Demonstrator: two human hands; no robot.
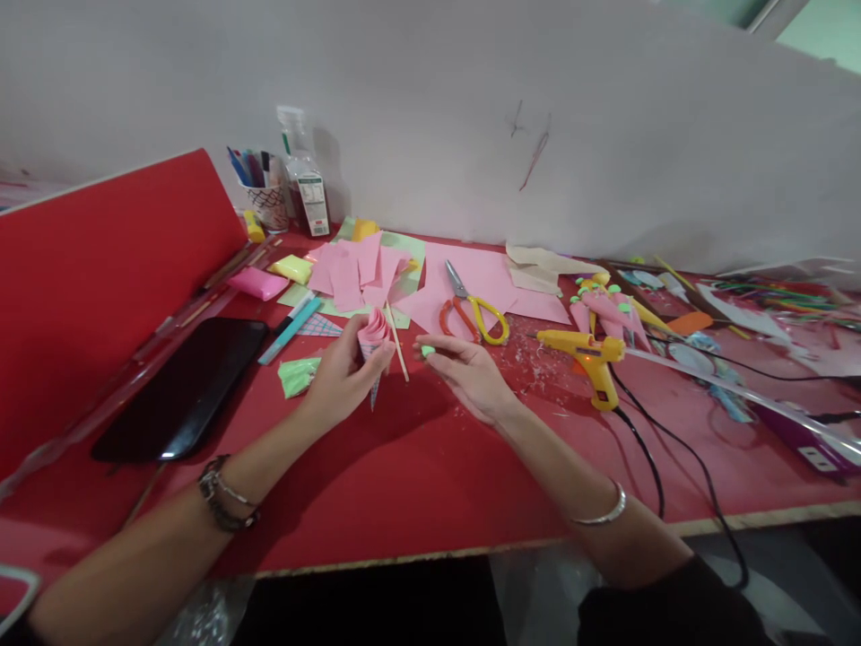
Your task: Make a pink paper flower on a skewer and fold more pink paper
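Observation:
My left hand (pixel 345 370) is closed round a paper cone (pixel 374 334) with pink rolled paper at its top and a checked, pointed lower end. A little to the right, my right hand (pixel 471 372) pinches a small bright green lump (pixel 428 351), perhaps soft clay, between thumb and fingertips. The two hands are apart. A thin wooden stick (pixel 396 343) lies between them on the red table. Just beyond my right hand are scissors (pixel 474 309) with one red and one yellow handle. A crumpled light green packet (pixel 297 377) lies left of my left hand.
A yellow glue gun (pixel 588 359) with a black cord lies at right, near finished pink cones (pixel 605 307). A black phone (pixel 188 386) lies at left. Cut pink paper (pixel 346 274), a bottle (pixel 309 193) and a pen cup (pixel 267 206) stand or lie toward the wall.

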